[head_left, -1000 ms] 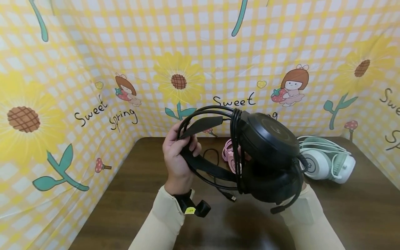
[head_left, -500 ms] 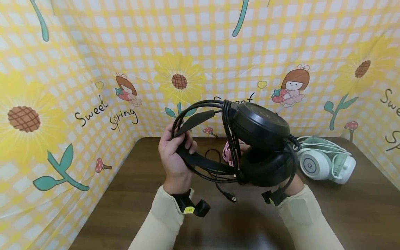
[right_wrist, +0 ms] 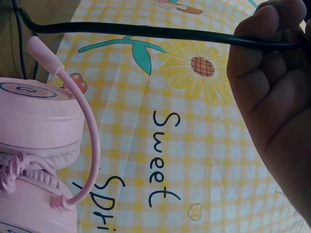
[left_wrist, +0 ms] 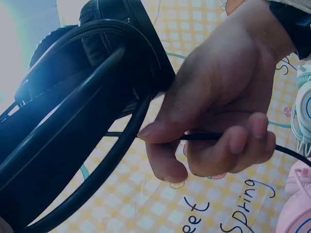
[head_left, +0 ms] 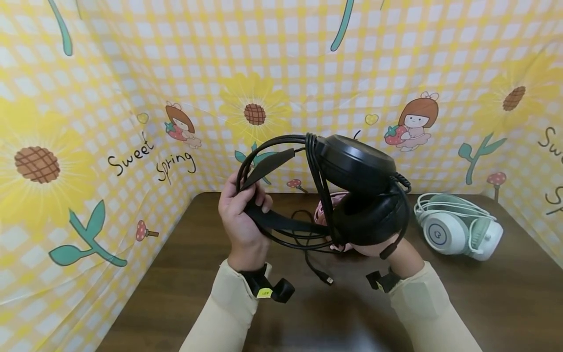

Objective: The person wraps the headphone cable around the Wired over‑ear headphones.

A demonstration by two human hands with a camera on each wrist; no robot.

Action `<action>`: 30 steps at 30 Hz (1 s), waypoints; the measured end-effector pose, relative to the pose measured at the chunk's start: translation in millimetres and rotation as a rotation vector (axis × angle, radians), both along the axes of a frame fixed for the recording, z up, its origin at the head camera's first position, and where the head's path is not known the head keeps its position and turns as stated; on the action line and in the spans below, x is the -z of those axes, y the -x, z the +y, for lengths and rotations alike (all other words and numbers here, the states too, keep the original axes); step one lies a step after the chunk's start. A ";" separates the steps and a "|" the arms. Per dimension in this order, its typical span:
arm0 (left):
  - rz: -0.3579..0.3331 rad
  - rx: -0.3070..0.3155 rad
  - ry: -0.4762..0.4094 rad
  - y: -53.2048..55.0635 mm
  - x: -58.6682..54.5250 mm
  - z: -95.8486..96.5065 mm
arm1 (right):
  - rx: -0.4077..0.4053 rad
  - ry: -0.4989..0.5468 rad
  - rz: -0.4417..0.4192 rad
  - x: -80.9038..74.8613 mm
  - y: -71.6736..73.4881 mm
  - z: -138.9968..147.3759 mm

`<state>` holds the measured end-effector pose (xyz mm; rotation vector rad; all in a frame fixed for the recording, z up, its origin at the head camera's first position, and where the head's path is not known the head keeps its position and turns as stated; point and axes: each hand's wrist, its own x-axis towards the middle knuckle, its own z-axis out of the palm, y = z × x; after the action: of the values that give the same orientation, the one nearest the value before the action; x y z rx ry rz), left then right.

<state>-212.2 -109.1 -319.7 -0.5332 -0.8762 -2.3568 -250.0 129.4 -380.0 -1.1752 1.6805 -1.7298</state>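
My left hand [head_left: 244, 217] grips the headband of a black headset [head_left: 356, 166] and holds it raised over the table, on its side with the ear cups to the right. Cable is wound in several turns around the headset, and its microphone [head_left: 389, 249] hangs at the lower right. Mostly hidden behind the ear cups in the head view, my right hand [left_wrist: 214, 107] pinches a black cable [left_wrist: 204, 137] between thumb and fingers. In the right wrist view the cable [right_wrist: 136, 31] runs from that hand down. A USB plug [head_left: 327, 278] lies on the table below.
On the dark wooden table [head_left: 184, 293] a pink headset [right_wrist: 39, 116] sits behind the black one. A white and green headset [head_left: 459, 227] with its cable wound around it lies at the right. Patterned yellow checked cloth [head_left: 281, 63] surrounds the table.
The black headset has moved left and slightly up. My right forearm and hand have shifted so that the wrist shows below the ear cup, where the headset hid it before.
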 end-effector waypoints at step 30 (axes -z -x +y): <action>-0.026 -0.171 -0.011 1.0 -1.8 -5.8 | 0.140 -0.127 0.618 -13.6 -3.7 -27.0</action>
<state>-213.2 -114.9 -317.9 -0.4069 -0.8836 -2.2171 -246.3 102.4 -366.4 -1.6785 2.2297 -1.3813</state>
